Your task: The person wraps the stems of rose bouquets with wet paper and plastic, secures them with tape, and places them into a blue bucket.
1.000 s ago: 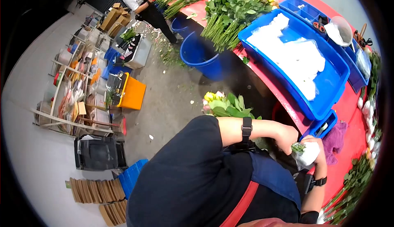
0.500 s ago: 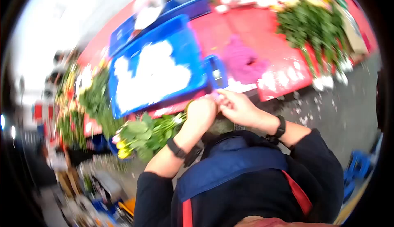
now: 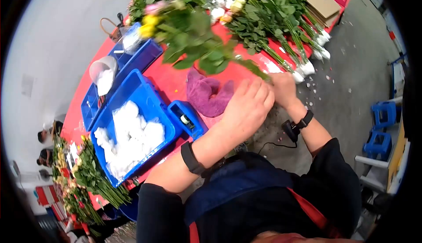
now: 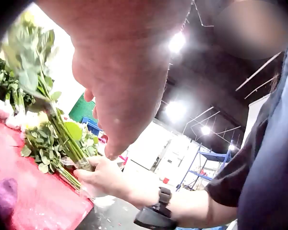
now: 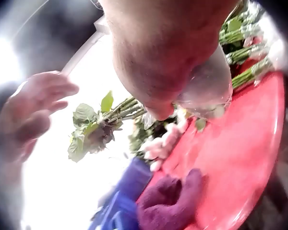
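My right hand [image 3: 283, 88] grips the stem ends of a rose bunch [image 3: 211, 52], with yellow and pink blooms and green leaves. In the head view the bunch leans up and left over the table, its flower end blurred. Clear plastic wrap [image 5: 209, 91] covers the stem ends at the right hand in the right wrist view. My left hand [image 3: 251, 104] overlaps the stems in the head view. From the right wrist it appears apart from the bunch, its fingers [image 5: 50, 86] loosely bent around nothing. A purple cloth [image 3: 209, 96] lies just beyond the left hand.
A blue tray [image 3: 99, 153] of white cotton pieces stands left on the red table [image 3: 169, 78], beside a tape dispenser [image 3: 187, 119]. Wrapped rose bunches [image 3: 281, 27] lie at the far right. Blue stools [image 3: 379, 144] stand on the floor to the right.
The head view has swung to the right. The rose bunch, held low by the body before, is now raised over the table with its blooms pointing away. My left hand has come off it.
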A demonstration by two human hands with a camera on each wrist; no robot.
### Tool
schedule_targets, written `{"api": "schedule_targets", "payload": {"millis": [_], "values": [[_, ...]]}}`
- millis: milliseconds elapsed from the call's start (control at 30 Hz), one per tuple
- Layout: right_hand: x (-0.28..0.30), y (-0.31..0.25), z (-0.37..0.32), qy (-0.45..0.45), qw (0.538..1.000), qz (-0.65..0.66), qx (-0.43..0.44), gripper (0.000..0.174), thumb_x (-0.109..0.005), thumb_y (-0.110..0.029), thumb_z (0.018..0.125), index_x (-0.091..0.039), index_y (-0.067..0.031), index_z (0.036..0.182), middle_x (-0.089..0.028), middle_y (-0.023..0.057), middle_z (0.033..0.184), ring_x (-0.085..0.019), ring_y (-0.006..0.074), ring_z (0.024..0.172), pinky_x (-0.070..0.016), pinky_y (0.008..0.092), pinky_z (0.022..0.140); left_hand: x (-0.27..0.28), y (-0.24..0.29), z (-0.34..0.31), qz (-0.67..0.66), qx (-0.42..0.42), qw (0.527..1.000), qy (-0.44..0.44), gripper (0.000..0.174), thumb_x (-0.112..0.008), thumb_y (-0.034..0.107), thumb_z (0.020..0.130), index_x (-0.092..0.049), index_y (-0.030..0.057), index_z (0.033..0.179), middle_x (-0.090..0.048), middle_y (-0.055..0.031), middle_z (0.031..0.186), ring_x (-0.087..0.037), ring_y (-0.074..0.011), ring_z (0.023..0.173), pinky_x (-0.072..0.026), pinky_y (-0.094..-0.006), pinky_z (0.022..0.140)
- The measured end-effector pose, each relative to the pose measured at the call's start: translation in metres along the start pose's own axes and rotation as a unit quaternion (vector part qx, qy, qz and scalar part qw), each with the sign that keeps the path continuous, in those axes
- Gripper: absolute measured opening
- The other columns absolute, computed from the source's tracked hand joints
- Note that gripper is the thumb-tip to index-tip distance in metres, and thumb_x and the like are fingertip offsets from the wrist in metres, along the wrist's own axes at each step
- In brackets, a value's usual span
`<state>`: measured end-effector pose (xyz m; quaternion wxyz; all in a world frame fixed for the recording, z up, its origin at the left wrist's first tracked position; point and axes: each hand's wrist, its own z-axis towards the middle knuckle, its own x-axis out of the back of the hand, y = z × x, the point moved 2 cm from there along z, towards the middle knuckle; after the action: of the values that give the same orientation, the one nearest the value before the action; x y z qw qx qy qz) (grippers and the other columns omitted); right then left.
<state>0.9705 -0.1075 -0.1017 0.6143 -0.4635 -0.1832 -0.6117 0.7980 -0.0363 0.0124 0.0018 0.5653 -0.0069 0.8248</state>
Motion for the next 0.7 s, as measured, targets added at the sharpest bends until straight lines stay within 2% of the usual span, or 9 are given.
{"api": "schedule_targets", "payload": {"millis": [133, 267, 367, 400, 500, 600, 633, 667, 700], "values": [[-0.044, 0.069, -0.010, -0.036, 0.987, -0.136, -0.084, 0.019, -0.070, -0.020, 0.075, -0.065, -0.0067, 0.087, -0.063, 0.0135, 0.074, -0.062, 0.0333, 0.075, -0.0470, 0.0470, 0.066, -0.005, -0.015, -0.062, -0.026, 0.064, 0.995, -0.067, 0.035, -0.065, 0.018, 0.076, -0.057, 0.0062, 0.109, -0.057, -0.0116, 0.112, -0.050, -0.0287, 0.119, -0.0372, -0.0479, 0.099], [-0.067, 0.096, -0.026, -0.107, 0.973, -0.144, -0.148, 0.029, -0.063, -0.018, 0.082, -0.067, -0.0157, 0.110, -0.067, 0.0160, 0.088, -0.063, 0.0382, 0.081, -0.0499, 0.0469, 0.070, 0.013, -0.038, -0.161, -0.028, 0.216, 0.971, -0.096, 0.042, -0.070, 0.017, 0.074, -0.056, 0.0067, 0.111, -0.056, -0.0112, 0.112, -0.049, -0.0290, 0.118, -0.0379, -0.0453, 0.096], [-0.078, 0.106, -0.033, -0.228, 0.941, -0.191, -0.163, 0.039, -0.055, -0.040, 0.093, -0.062, -0.0048, 0.108, -0.065, 0.0203, 0.096, -0.062, 0.0408, 0.084, -0.0497, 0.0494, 0.072, 0.033, -0.051, -0.247, -0.042, 0.348, 0.934, -0.067, 0.040, -0.069, 0.016, 0.074, -0.056, 0.0061, 0.111, -0.057, -0.0113, 0.109, -0.052, -0.0284, 0.112, -0.0390, -0.0434, 0.093], [-0.102, 0.149, -0.049, -0.213, 0.941, -0.256, -0.067, 0.045, -0.050, -0.044, 0.095, -0.060, -0.0024, 0.109, -0.063, 0.0209, 0.099, -0.062, 0.0414, 0.087, -0.0506, 0.0490, 0.072, 0.039, -0.052, -0.280, -0.054, 0.403, 0.914, -0.019, 0.035, -0.069, 0.016, 0.075, -0.058, 0.0055, 0.107, -0.059, -0.0113, 0.107, -0.054, -0.0284, 0.108, -0.0400, -0.0426, 0.091], [-0.098, 0.120, -0.038, -0.291, 0.912, -0.262, -0.118, 0.052, -0.042, -0.044, 0.097, -0.058, 0.0034, 0.111, -0.060, 0.0275, 0.107, -0.059, 0.0444, 0.098, -0.0484, 0.0513, 0.083, 0.075, -0.056, -0.382, 0.024, 0.552, 0.831, 0.058, 0.031, -0.070, 0.018, 0.076, -0.061, 0.0031, 0.101, -0.064, -0.0147, 0.092, -0.061, -0.0337, 0.090, -0.0466, -0.0437, 0.077], [-0.107, 0.152, -0.027, -0.436, 0.841, -0.314, -0.064, 0.053, -0.051, -0.039, 0.093, -0.057, 0.0108, 0.111, -0.058, 0.0329, 0.114, -0.057, 0.0450, 0.105, -0.0453, 0.0508, 0.090, 0.111, -0.064, -0.503, 0.137, 0.650, 0.726, 0.178, 0.013, -0.065, 0.014, 0.079, -0.066, 0.0027, 0.085, -0.065, -0.0165, 0.079, -0.063, -0.0342, 0.077, -0.0500, -0.0440, 0.071], [-0.095, 0.115, -0.013, -0.417, 0.840, -0.326, -0.117, 0.053, -0.056, -0.037, 0.090, -0.056, 0.0109, 0.112, -0.058, 0.0339, 0.113, -0.058, 0.0458, 0.104, -0.0457, 0.0507, 0.089, 0.123, -0.066, -0.545, 0.176, 0.683, 0.686, 0.177, 0.012, -0.063, 0.013, 0.081, -0.067, 0.0018, 0.084, -0.066, -0.0178, 0.081, -0.064, -0.0356, 0.078, -0.0511, -0.0437, 0.071], [-0.103, 0.127, -0.011, -0.421, 0.814, -0.399, 0.011, 0.054, -0.060, -0.037, 0.088, -0.055, 0.0107, 0.114, -0.058, 0.0330, 0.113, -0.058, 0.0460, 0.103, -0.0464, 0.0499, 0.089, 0.134, -0.071, -0.590, 0.206, 0.717, 0.642, 0.175, 0.012, -0.062, 0.014, 0.083, -0.067, 0.0038, 0.086, -0.066, -0.0170, 0.082, -0.064, -0.0355, 0.079, -0.0510, -0.0439, 0.071], [-0.094, 0.069, 0.005, -0.394, 0.842, -0.361, -0.070, 0.056, -0.060, -0.038, 0.088, -0.054, 0.0099, 0.117, -0.059, 0.0315, 0.114, -0.058, 0.0458, 0.103, -0.0465, 0.0492, 0.090, 0.144, -0.077, -0.635, 0.222, 0.736, 0.611, 0.188, 0.012, -0.061, 0.016, 0.084, -0.067, 0.0053, 0.085, -0.066, -0.0164, 0.083, -0.064, -0.0356, 0.079, -0.0510, -0.0440, 0.072]]}}
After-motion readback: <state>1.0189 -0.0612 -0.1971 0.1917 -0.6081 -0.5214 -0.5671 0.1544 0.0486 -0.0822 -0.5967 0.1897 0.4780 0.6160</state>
